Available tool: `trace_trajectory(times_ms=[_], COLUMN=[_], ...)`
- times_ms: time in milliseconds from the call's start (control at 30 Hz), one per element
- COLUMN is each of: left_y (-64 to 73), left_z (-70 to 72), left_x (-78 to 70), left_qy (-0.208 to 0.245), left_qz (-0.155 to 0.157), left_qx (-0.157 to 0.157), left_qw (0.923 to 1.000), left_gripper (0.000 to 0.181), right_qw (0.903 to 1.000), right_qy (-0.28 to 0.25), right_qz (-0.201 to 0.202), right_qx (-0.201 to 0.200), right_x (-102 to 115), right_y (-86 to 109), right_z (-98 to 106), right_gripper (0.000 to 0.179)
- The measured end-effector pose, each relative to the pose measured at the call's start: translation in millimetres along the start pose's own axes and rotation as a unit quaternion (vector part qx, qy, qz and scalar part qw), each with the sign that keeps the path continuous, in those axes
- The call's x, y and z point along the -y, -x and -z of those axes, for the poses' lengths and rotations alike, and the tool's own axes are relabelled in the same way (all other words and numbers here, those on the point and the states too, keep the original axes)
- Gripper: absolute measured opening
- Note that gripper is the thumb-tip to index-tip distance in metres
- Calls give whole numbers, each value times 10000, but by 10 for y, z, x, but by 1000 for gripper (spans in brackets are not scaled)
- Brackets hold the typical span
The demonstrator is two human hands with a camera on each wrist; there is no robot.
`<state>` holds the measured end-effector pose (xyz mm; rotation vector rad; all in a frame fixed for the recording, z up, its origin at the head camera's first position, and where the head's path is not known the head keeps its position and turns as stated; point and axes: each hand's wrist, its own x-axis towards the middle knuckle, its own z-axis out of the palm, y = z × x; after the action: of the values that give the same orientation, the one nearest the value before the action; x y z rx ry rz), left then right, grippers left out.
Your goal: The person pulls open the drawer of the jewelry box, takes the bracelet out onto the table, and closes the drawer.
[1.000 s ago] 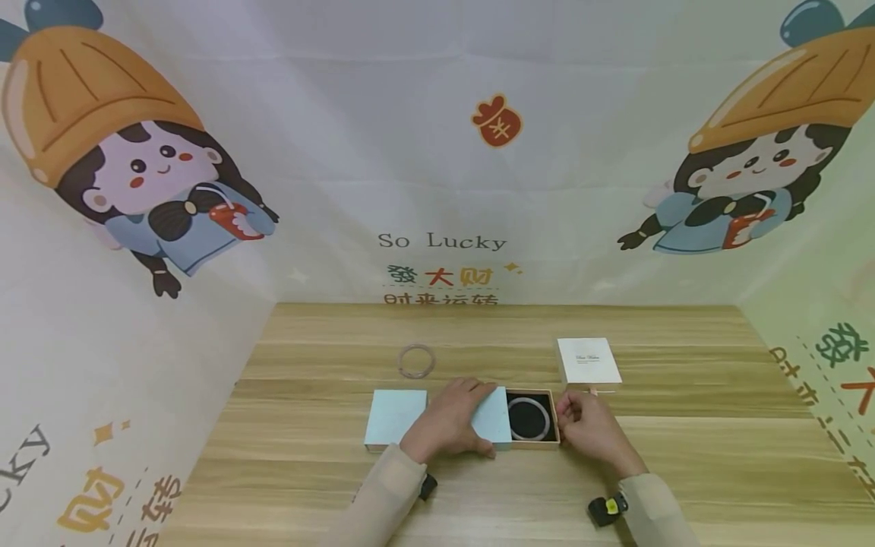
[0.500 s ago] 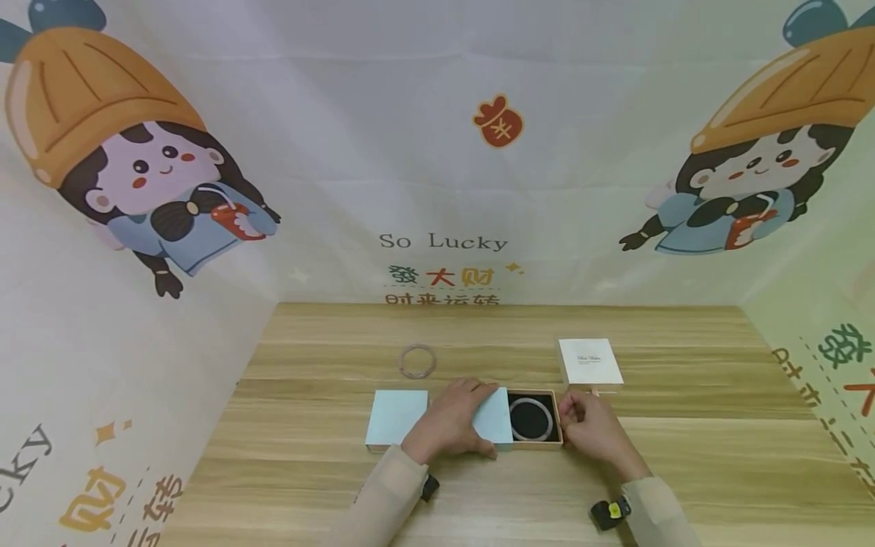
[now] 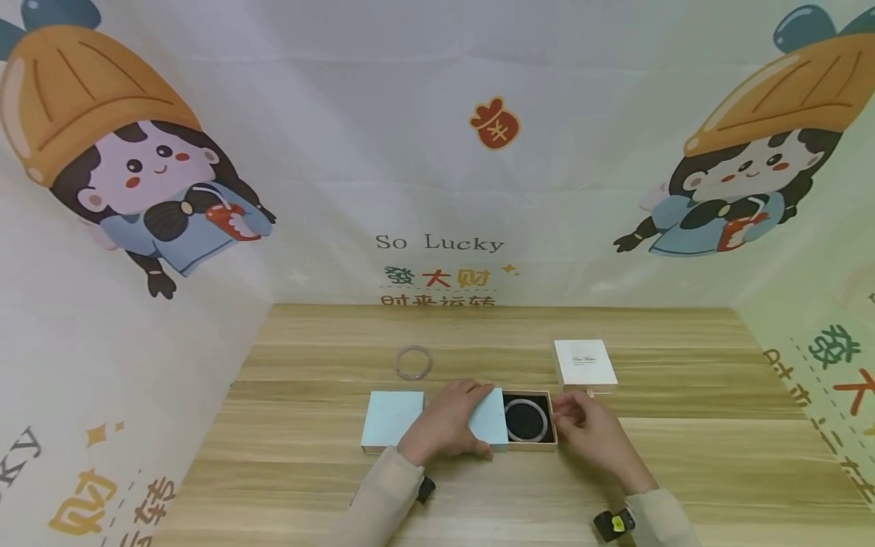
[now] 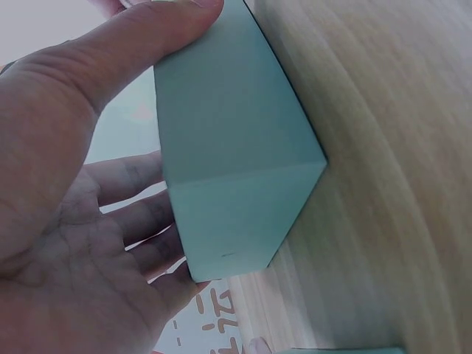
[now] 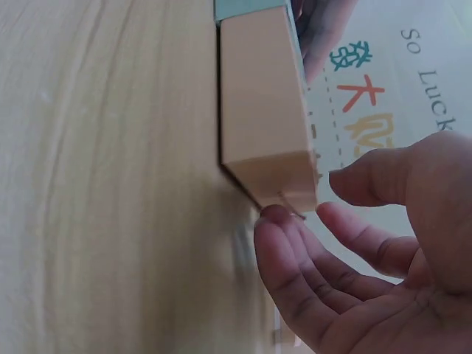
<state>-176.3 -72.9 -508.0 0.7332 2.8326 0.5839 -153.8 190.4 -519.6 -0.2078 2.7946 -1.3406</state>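
Observation:
My left hand [image 3: 443, 424] grips the light blue sleeve [image 3: 488, 416] of a drawer-style jewelry box from above, thumb on the near side and fingers across to the far side. The box's tan drawer [image 5: 265, 88] sticks out to the right, and a pale bangle [image 3: 544, 420] lies on its black padding [image 3: 526, 420]. At the drawer's end wall is my right hand [image 3: 596, 434], its fingertips right by a small pull cord [image 5: 293, 206]. In the right wrist view, the thumb stands apart from the bent fingers, with no grip on the cord.
Another light blue box [image 3: 393, 419] sits just left of my left hand. A second pale bangle [image 3: 413, 363] lies behind on the wooden table [image 3: 328, 342]. At the back right is a white lettered box [image 3: 585, 363]. A printed cloth [image 3: 437, 175] encloses the table.
My right thumb and fingers have loosened from the closed pose at the drawer's end. My left hand keeps its grip, and the drawer sticks out about as far as before.

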Motion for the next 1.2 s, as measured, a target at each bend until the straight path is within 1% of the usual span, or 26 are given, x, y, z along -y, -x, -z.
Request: trace_trajectory(times_ms=[133,267,333,467,633,767,900,1067,1200], left_y=[5,5,6,3,4,5,6,12,5], left_z=[5,5,8,16,17,13,12,18,20], left_x=[3,2,0,-6,-12,-8,-3,-9,-12], left_qy=[6,-25,-25,-14,-49,-96,-127,-141,-127], left_qz=[-7,-13,-1,14,-12,-9,-10,-62,-47], left_qx=[-6,-20,-17,-36,-65,-30,7,-15,-21], left_qw=[10000,10000,10000,10000,10000,9999,9999,9999,9999], left_gripper=[101,101,101,101,100,101,100,100,100], right_qw=[9989,9945,9902,9772,9660,9578,9500,9500,9478], right_qy=[236,687,993,1614,1961,2228,2558,2641,2755], right_qz=[416,784,981,1374,1649,1727,1637,1412,1296], right_qx=[18,97,102,103,342,555,734,879,951], right_x=[75,150,187,280,429,516,571,616,648], right_y=[7,9,-1,-23,-45,-87,-137,-170,-201], right_z=[24,41,34,10,-6,-52,-126,-191,-226], right_gripper=[27,39,43,48,50,47,44,43,47])
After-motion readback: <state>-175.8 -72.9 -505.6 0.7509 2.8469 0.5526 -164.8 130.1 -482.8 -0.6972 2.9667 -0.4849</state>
